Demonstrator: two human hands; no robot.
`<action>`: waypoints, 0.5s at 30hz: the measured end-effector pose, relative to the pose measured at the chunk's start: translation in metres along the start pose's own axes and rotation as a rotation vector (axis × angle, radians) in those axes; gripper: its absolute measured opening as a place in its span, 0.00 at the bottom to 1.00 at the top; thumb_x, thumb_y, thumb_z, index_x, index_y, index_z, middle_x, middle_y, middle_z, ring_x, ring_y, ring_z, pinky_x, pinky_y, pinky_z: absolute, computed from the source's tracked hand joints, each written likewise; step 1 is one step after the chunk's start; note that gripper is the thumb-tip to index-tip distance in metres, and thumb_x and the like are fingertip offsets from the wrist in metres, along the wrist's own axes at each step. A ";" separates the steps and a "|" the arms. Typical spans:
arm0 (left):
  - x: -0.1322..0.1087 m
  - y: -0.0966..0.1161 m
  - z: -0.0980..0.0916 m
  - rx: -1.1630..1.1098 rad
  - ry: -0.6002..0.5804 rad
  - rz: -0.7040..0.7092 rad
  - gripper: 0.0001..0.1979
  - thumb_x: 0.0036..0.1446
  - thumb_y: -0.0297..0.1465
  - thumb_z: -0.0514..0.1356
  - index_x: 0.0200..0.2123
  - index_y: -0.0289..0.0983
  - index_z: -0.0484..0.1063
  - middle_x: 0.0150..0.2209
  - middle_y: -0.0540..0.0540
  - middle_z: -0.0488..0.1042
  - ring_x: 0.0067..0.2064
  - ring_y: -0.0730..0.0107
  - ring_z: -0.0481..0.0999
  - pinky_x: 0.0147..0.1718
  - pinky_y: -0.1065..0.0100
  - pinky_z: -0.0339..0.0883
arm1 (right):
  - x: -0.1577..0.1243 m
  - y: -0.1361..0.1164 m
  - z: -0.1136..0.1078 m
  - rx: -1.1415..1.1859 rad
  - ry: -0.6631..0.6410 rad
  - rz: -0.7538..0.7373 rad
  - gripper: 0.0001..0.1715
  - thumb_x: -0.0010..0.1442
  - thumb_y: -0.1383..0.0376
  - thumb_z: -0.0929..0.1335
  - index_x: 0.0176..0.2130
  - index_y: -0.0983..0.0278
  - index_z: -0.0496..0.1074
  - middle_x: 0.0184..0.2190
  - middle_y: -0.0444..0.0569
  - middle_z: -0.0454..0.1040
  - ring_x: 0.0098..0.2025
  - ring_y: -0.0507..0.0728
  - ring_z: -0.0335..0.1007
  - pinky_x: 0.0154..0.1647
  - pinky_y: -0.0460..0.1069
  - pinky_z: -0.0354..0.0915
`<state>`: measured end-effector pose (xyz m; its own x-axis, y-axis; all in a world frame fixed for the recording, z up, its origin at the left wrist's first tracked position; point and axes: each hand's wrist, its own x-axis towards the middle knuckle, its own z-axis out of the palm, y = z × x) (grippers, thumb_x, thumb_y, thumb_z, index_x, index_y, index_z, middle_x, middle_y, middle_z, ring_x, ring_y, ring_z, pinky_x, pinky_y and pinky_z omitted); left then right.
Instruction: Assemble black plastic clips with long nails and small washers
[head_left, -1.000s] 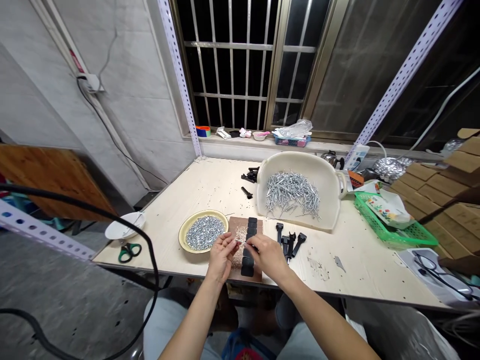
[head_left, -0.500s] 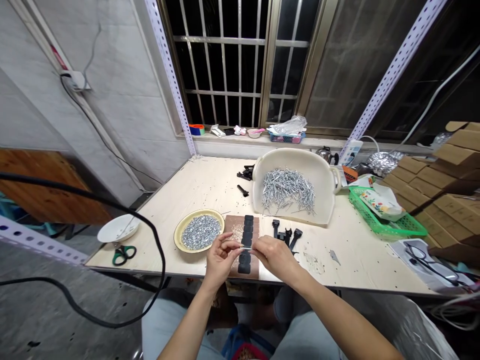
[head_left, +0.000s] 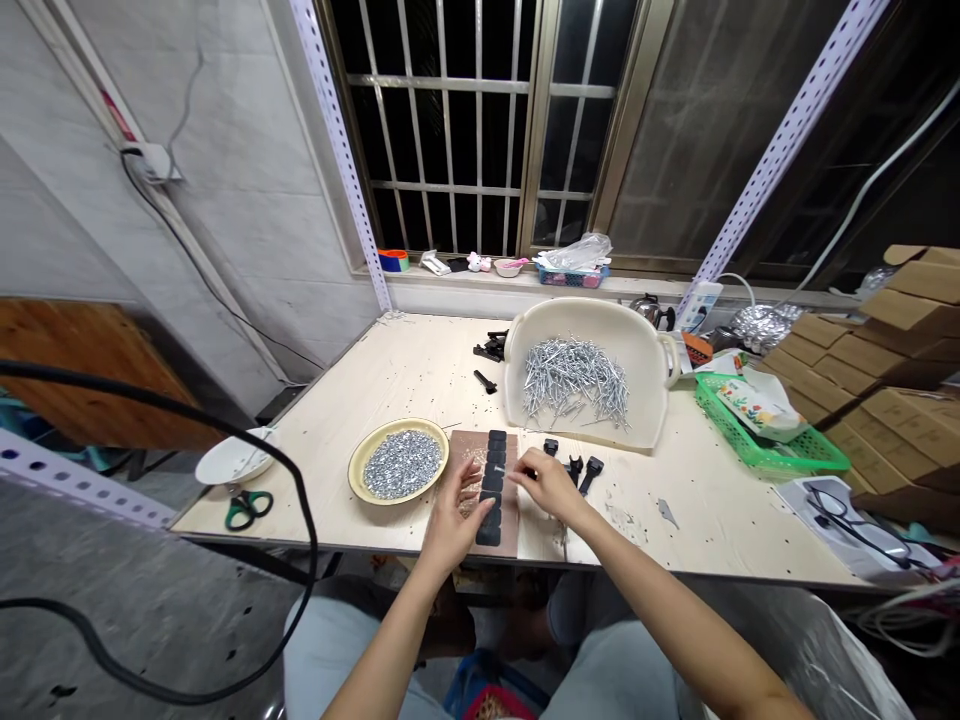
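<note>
My left hand [head_left: 452, 515] rests at the left of a brown board [head_left: 511, 545], its thumb and fingers spread, with nothing visible between them. A column of black rectangular pieces [head_left: 490, 518] runs down the board. My right hand [head_left: 551, 484] is closed in a pinch at the board's right edge. A short, shiny metal pin [head_left: 501, 469] shows at its fingertips, over the black pieces; its far end is hard to make out. Left of the board stands a yellow bowl [head_left: 358, 488] of small silver metal parts. Black plastic parts [head_left: 592, 474] lie beside my right hand.
A cream scoop-shaped basin [head_left: 645, 400] with many metal pins stands at the back. Green-handled scissors [head_left: 247, 510] and a white bowl [head_left: 217, 466] are on the left. On the right are a green basket [head_left: 780, 455], glasses [head_left: 855, 525] and stacked cardboard boxes [head_left: 907, 430]. A black cable [head_left: 304, 500] hangs at left.
Both hands held a thin metal pin between them before. Now my left hand has let go and its fingers are spread, while my right hand has shifted slightly up and away.
</note>
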<state>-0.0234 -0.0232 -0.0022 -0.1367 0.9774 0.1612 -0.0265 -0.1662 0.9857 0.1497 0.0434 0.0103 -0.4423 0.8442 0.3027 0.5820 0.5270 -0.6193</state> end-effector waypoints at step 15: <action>-0.009 -0.007 -0.020 0.178 0.063 -0.002 0.18 0.50 0.34 0.59 0.45 0.37 0.66 0.39 0.42 0.72 0.41 0.67 0.73 0.42 0.66 0.66 | 0.029 0.031 0.024 -0.187 -0.054 0.128 0.09 0.56 0.68 0.65 0.26 0.67 0.70 0.29 0.50 0.72 0.32 0.55 0.66 0.31 0.46 0.58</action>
